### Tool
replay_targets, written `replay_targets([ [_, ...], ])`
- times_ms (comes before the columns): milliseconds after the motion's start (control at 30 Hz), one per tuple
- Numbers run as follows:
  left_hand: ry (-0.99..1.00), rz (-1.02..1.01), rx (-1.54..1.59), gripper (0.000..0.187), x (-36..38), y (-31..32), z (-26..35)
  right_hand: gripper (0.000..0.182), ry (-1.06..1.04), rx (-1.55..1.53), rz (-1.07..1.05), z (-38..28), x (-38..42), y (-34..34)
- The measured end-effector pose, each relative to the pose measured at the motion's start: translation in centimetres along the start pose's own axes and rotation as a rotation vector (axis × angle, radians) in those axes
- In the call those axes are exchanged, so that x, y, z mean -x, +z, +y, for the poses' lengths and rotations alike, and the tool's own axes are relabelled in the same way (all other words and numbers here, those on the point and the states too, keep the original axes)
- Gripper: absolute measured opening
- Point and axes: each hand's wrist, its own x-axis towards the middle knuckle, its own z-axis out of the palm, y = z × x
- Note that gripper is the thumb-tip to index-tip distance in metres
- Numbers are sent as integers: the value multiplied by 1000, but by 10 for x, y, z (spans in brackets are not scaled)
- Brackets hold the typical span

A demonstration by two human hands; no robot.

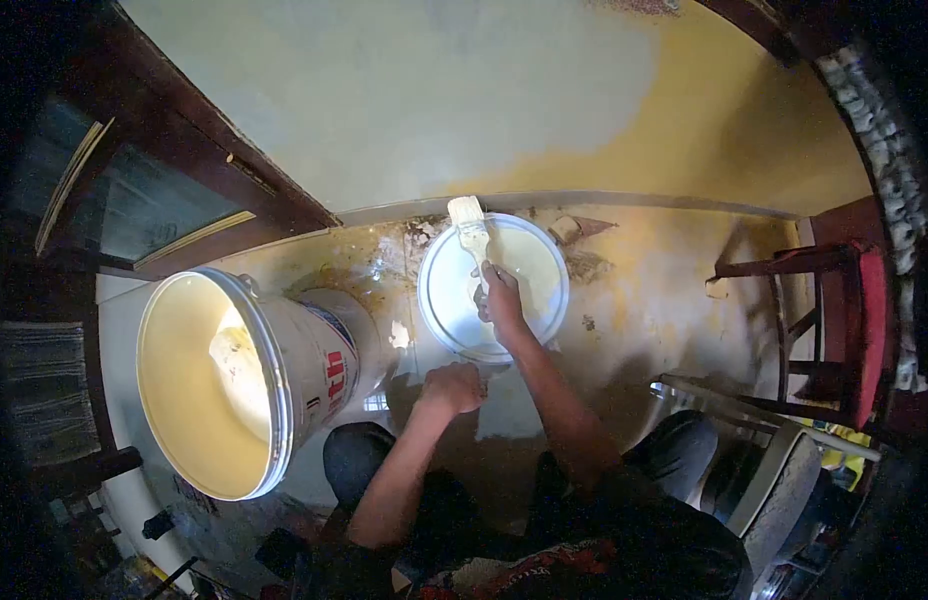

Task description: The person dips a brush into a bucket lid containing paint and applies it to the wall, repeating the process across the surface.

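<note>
My right hand point(499, 302) is clamped on the handle of the paintbrush point(473, 236); the bristles point forward, at the far rim of the round white container point(562, 288) below that hand. My left hand point(452, 388), apart from the right, has its fingers curled near the container's near rim; I cannot tell whether it grips anything. A large open bucket point(314, 345) is left of my left hand.

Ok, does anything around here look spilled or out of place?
Yes, the floor looks messy: dark grime and yellowish smears mark it on both sides of the round container beneath the brush. Whether it's a spill, I can't tell.
</note>
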Motion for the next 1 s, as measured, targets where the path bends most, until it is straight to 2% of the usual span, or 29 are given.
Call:
replay_targets([
  [67, -54, -75, 31, 32, 1, -6, 0, 27, 47, -31, -7, -3, -2, 9],
  [267, -35, -17, 39, 32, 4, -2, -3, 21, 62, -68, 44, -28, -9, 34],
  [333, -33, -31, 46, 32, 5, -5, -2, 27, -160, -63, 77, -55, 7, 45],
  [400, -36, -43, 58, 32, 5, -4, -1, 25, -283, -16, 75, -71, 32, 38],
  [433, -34, -35, 55, 33, 5, -2, -1, 24, -239, -161, 45, -70, 45, 29],
  [467, -31, -22, 50, 33, 5, -2, -1, 23, -260, -163, 146, -65, 52, 24],
  [567, -42, -23, 66, 33, 4, -2, -3, 21, -216, -87, 138, -35, 58, 5],
  [633, -38, -20, 63, 33, 3, -1, -5, 21, -14, -74, 181, -9, 46, 2],
  [733, -19, 3, 59, 33, 4, 1, -8, 24, 70, -79, 128, 9, 27, 6],
  [1000, 31, 29, 64, 34, 12, -1, -8, 21, 32, -111, 101, -29, -10, 37],
])
